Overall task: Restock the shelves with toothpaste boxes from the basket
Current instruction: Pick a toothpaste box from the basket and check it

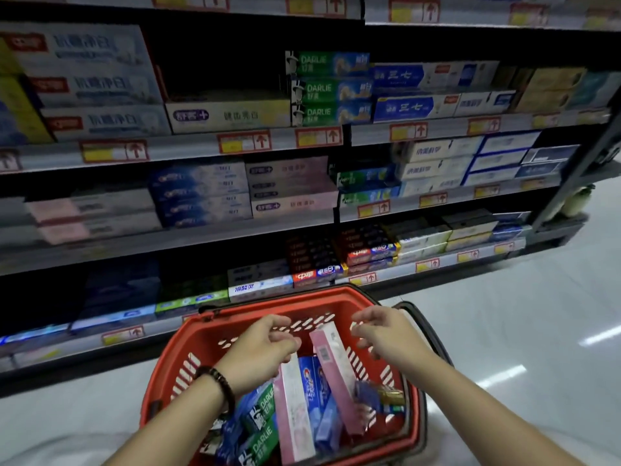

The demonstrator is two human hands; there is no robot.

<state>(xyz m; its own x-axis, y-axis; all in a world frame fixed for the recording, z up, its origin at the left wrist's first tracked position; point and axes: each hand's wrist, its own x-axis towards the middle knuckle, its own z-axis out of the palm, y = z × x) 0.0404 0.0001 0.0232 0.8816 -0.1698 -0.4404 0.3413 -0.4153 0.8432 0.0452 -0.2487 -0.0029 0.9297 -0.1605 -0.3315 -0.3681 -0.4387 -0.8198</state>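
1. Toothpaste boxes [312, 388] are lying jumbled in the red basket [215, 331], which is sitting just in front of the stocked shelves [188, 148];
2. the left hand [265, 344] is hovering over the boxes, its grip loosely curled and holding nothing;
3. the right hand [386, 334] is hovering beside a tilted pink box [336, 375], its grip relaxed and holding nothing.

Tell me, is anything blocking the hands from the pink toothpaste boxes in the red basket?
Nothing visible does. The long pink toothpaste boxes lie uncovered on top in the red plastic basket, close by the left hand and right hand.
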